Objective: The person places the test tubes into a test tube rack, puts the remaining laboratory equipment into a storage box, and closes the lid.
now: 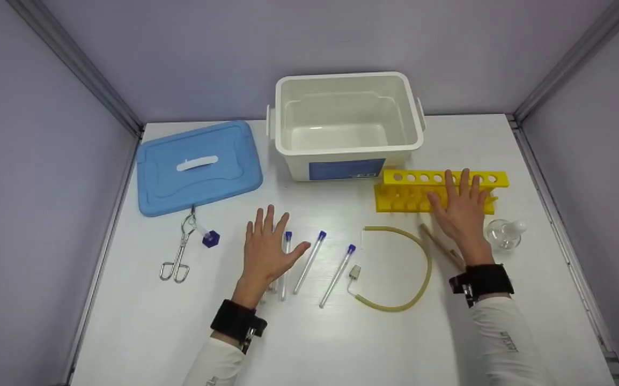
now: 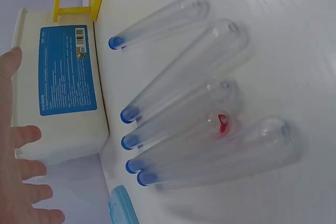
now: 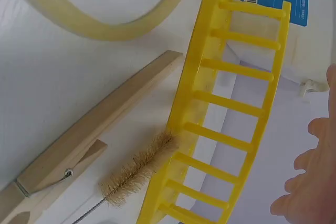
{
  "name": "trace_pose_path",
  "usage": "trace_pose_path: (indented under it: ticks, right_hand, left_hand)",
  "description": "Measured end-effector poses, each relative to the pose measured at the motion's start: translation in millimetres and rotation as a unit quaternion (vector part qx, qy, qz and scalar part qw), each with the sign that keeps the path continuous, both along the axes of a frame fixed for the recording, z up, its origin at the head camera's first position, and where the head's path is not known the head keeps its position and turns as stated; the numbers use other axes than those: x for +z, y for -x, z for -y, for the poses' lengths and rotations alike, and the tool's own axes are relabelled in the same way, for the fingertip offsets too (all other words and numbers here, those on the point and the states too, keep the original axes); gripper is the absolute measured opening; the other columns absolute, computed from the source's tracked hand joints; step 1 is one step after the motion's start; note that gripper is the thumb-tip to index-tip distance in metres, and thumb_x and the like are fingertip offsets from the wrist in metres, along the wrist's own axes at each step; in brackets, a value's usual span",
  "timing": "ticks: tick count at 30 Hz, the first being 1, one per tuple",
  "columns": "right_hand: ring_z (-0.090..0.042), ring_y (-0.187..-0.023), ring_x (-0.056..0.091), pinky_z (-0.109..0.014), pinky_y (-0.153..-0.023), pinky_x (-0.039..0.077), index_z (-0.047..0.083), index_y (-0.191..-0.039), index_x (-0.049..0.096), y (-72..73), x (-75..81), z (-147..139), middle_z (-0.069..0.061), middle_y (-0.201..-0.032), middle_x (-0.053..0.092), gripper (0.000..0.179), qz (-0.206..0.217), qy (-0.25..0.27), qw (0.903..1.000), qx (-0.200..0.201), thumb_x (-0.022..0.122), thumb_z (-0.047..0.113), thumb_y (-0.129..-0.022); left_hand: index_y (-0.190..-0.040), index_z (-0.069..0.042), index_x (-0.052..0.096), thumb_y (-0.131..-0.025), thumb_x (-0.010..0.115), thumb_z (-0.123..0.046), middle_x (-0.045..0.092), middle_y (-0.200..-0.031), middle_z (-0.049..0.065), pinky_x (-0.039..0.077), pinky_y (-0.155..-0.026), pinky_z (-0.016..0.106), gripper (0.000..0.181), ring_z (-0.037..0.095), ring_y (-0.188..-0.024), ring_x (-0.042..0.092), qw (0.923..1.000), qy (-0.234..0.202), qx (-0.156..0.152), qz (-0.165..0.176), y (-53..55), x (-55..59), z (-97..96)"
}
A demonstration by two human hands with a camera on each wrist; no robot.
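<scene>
My left hand [image 1: 266,252], fingers spread, hovers over several clear test tubes [image 1: 309,264] with blue caps; it partly hides some of them. In the left wrist view the tubes [image 2: 184,72] lie side by side, and one shows a red mark near its rounded end. My right hand [image 1: 461,217] is stretched out above a yellow test tube rack [image 1: 383,206], overlapping its right part in the head view. A wooden test tube clamp [image 3: 105,116] and a bristle brush [image 3: 136,169] lie beside the rack. Both hands hold nothing.
A white bin [image 1: 293,166] stands at the back, with its blue lid [image 1: 202,187] to the left. Metal tongs [image 1: 182,252] and a purple hexagonal piece [image 1: 211,239] lie below the lid. Yellow tubing [image 1: 428,262] with a stopper [image 1: 355,272] curves mid-table. A glass dropper bottle [image 1: 502,236] stands right.
</scene>
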State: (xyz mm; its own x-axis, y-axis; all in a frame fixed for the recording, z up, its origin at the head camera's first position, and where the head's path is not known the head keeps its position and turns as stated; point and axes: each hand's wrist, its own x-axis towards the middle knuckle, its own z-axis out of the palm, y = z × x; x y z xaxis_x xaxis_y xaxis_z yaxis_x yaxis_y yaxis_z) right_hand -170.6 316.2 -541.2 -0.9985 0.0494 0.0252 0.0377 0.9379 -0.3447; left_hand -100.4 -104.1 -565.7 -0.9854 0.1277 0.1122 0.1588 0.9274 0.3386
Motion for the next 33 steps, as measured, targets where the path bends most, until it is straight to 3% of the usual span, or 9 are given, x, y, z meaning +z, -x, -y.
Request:
trace_pose_path:
  ticks: [16, 27, 33]
  right_hand:
    - [-0.056, -0.149, -0.007, -0.069, -0.119, -0.002, 0.003, -0.159, 0.015, 24.3, -1.1, -34.3, -0.034, -0.162, -0.004, 0.078, 0.026, 0.026, 0.9991, -0.023, 0.026, 0.058, -0.103]
    - [-0.055, -0.147, -0.016, -0.069, -0.118, -0.007, 0.002, -0.159, 0.007, 35.7, -7.1, -46.0, -0.034, -0.161, -0.014, 0.082, 0.087, 0.051, 0.9943, -0.036, 0.022, 0.061, -0.103]
    - [-0.057, -0.147, -0.015, -0.069, -0.119, -0.006, 0.001, -0.159, 0.008, 34.4, -12.7, -47.9, -0.035, -0.160, -0.013, 0.082, 0.083, 0.054, 0.9945, -0.035, 0.023, 0.059, -0.103]
  left_hand:
    - [-0.144, -0.016, 0.053, -0.084, 0.051, -0.075, 0.040, -0.156, 0.019, 0.033, -0.115, 0.061, 0.084, 0.042, -0.147, 0.034, 0.9991, -0.006, -0.040, -0.012, -12.7, -5.5, -30.8]
    - [-0.144, -0.015, 0.053, -0.084, 0.052, -0.074, 0.041, -0.155, 0.019, 0.033, -0.116, 0.060, 0.084, 0.041, -0.146, 0.035, 0.9994, 0.001, -0.030, 0.015, -18.6, -22.5, -23.6]
    - [-0.144, -0.014, 0.053, -0.084, 0.051, -0.075, 0.042, -0.154, 0.021, 0.034, -0.115, 0.059, 0.085, 0.043, -0.146, 0.035, 0.9995, 0.006, -0.018, 0.024, -20.5, -35.3, -15.1]
